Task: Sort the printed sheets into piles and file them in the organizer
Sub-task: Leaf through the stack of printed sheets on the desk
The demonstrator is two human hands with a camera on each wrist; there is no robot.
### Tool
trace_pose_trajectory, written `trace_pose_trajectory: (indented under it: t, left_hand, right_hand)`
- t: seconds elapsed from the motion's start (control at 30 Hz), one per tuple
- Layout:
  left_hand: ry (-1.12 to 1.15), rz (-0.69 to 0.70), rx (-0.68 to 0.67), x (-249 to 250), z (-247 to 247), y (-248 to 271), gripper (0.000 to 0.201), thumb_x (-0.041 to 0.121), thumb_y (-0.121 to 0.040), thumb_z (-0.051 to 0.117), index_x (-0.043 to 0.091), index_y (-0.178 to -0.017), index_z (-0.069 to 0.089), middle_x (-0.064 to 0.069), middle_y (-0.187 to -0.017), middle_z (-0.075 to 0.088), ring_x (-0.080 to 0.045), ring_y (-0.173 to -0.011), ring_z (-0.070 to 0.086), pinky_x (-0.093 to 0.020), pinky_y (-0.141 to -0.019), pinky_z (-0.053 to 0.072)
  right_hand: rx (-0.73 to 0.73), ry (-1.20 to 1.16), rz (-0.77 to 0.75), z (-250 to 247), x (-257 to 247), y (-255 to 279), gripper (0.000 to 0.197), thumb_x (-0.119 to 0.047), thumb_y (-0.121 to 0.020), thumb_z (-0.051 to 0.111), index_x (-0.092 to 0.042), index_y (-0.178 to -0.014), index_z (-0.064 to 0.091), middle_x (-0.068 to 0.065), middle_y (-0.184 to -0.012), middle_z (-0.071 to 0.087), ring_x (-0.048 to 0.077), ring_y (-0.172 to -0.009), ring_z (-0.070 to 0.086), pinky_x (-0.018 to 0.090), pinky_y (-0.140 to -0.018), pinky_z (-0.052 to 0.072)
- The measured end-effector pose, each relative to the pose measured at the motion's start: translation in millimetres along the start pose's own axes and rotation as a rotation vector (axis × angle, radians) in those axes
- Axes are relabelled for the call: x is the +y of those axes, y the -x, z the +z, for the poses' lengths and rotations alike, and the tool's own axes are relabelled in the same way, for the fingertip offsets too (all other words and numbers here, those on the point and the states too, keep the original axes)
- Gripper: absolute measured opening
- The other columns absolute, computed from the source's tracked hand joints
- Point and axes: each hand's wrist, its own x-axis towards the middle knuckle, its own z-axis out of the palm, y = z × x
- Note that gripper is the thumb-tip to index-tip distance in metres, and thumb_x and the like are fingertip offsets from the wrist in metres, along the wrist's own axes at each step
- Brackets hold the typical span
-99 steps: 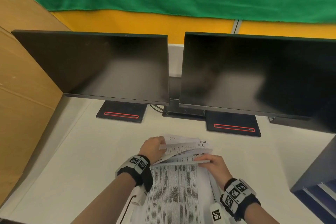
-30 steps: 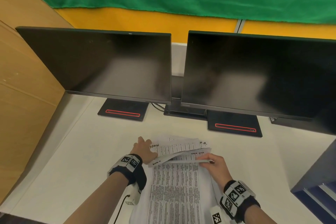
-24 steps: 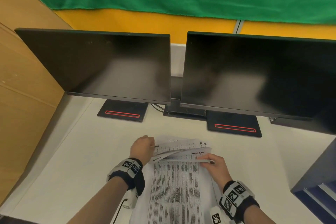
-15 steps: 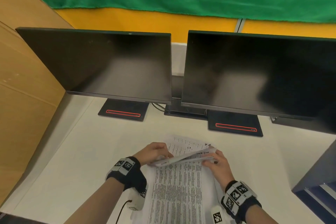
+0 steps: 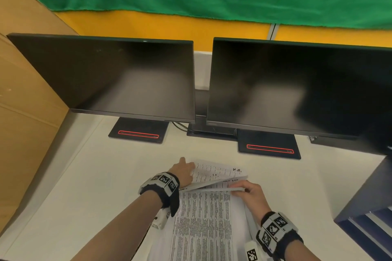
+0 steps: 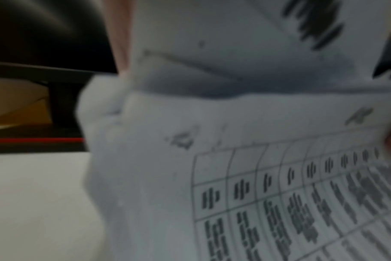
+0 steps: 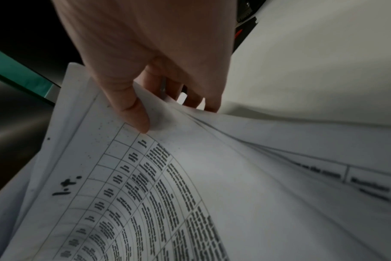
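A stack of printed sheets (image 5: 203,224) with dense table text lies on the white desk (image 5: 95,186) in front of me. Its upper sheets (image 5: 214,172) are lifted and folded back, one marked "H.R." by hand. My left hand (image 5: 184,171) is at their left edge. In the left wrist view a straight finger (image 6: 121,35) stands behind the paper (image 6: 212,123), and the other fingers are hidden. My right hand (image 5: 248,190) pinches the far right corner of a few sheets (image 7: 212,176), thumb (image 7: 134,109) on top and fingers beneath. The dark blue organizer (image 5: 364,203) stands at the right.
Two dark monitors (image 5: 118,78) (image 5: 297,87) on black stands with red stripes fill the back of the desk. A cardboard panel (image 5: 25,112) walls off the left side. Bare desk lies left of the stack and between it and the organizer.
My left hand has moved forward from gripping the sheets' edge, and the upper sheets now lie further back against it. The right hand keeps its pinch in place.
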Motion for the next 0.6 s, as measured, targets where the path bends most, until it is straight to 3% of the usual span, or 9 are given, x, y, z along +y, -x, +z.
trace_pose_trajectory:
  t: [0.07,0.13,0.23,0.33,0.43,0.5,0.53,0.6]
  left_hand:
    - [-0.088,0.02,0.182,-1,0,1,0.027,0.025,-0.089,0.052,0.014,-0.113,0.055,-0.009,-0.12,0.039,-0.027,-0.102,0.051,-0.039,-0.086,0.05]
    - [-0.195,0.129,0.349,-2,-2,5,0.02,0.027,-0.09,0.05,0.015,-0.103,0.059,-0.006,-0.113,0.044,-0.023,-0.102,0.045,-0.036,-0.086,0.043]
    - [-0.06,0.282,0.444,-3,-10,17,0.015,0.027,-0.095,0.039,0.017,-0.097,0.049,-0.003,-0.102,0.052,-0.022,-0.092,0.052,-0.031,-0.076,0.039]
    - [0.047,0.277,0.538,-2,-22,33,0.014,0.031,-0.099,0.034,0.021,-0.089,0.036,-0.001,-0.087,0.057,-0.018,-0.07,0.053,-0.027,-0.063,0.038]
    - [0.132,0.253,0.644,0,-44,51,0.018,0.032,-0.098,0.036,0.019,-0.085,0.038,0.003,-0.075,0.053,-0.018,-0.063,0.05,-0.026,-0.06,0.037]
    - [0.213,0.234,0.778,-1,-69,63,0.019,0.029,-0.096,0.042,0.019,-0.081,0.039,0.002,-0.066,0.051,-0.02,-0.057,0.048,-0.027,-0.057,0.038]
    - [0.26,0.215,0.856,-2,-84,71,0.02,0.027,-0.096,0.045,0.02,-0.078,0.038,0.004,-0.061,0.048,-0.016,-0.053,0.046,-0.023,-0.054,0.036]
    - [0.362,0.166,1.016,-8,-117,86,0.02,0.023,-0.095,0.048,0.02,-0.078,0.037,0.008,-0.057,0.042,-0.007,-0.049,0.041,-0.017,-0.048,0.029]
  right_hand:
    - [0.001,0.006,-0.006,0,0,0,0.02,0.008,-0.074,0.069,-0.011,-0.078,0.076,0.005,-0.09,0.073,0.026,-0.098,0.062,0.041,-0.097,0.045]
    - [-0.004,0.0,-0.002,0,0,-1,0.021,0.007,-0.074,0.069,-0.012,-0.077,0.077,0.005,-0.089,0.074,0.025,-0.097,0.062,0.04,-0.097,0.045]
    - [0.001,-0.031,0.005,-2,-4,-2,0.02,0.008,-0.075,0.068,-0.009,-0.078,0.077,0.009,-0.09,0.074,0.026,-0.098,0.063,0.038,-0.095,0.047]
    - [0.004,-0.036,0.01,-3,-6,-5,0.019,0.009,-0.076,0.066,-0.007,-0.079,0.076,0.011,-0.091,0.073,0.027,-0.097,0.063,0.037,-0.094,0.048]
    - [0.015,-0.021,0.03,-1,-4,-7,0.02,0.007,-0.076,0.066,-0.01,-0.076,0.075,0.011,-0.09,0.072,0.027,-0.095,0.063,0.036,-0.091,0.047]
    - [0.016,-0.009,0.062,-2,0,-9,0.02,0.005,-0.075,0.066,-0.013,-0.072,0.074,0.011,-0.089,0.072,0.027,-0.092,0.063,0.036,-0.089,0.047]
    - [0.005,0.005,0.077,-2,2,-10,0.017,0.003,-0.075,0.067,-0.013,-0.072,0.074,0.012,-0.089,0.072,0.028,-0.091,0.064,0.038,-0.089,0.048]
    - [-0.021,0.022,0.1,-2,4,-11,0.01,-0.008,-0.074,0.071,-0.01,-0.084,0.073,0.014,-0.097,0.072,0.03,-0.095,0.066,0.043,-0.093,0.05]
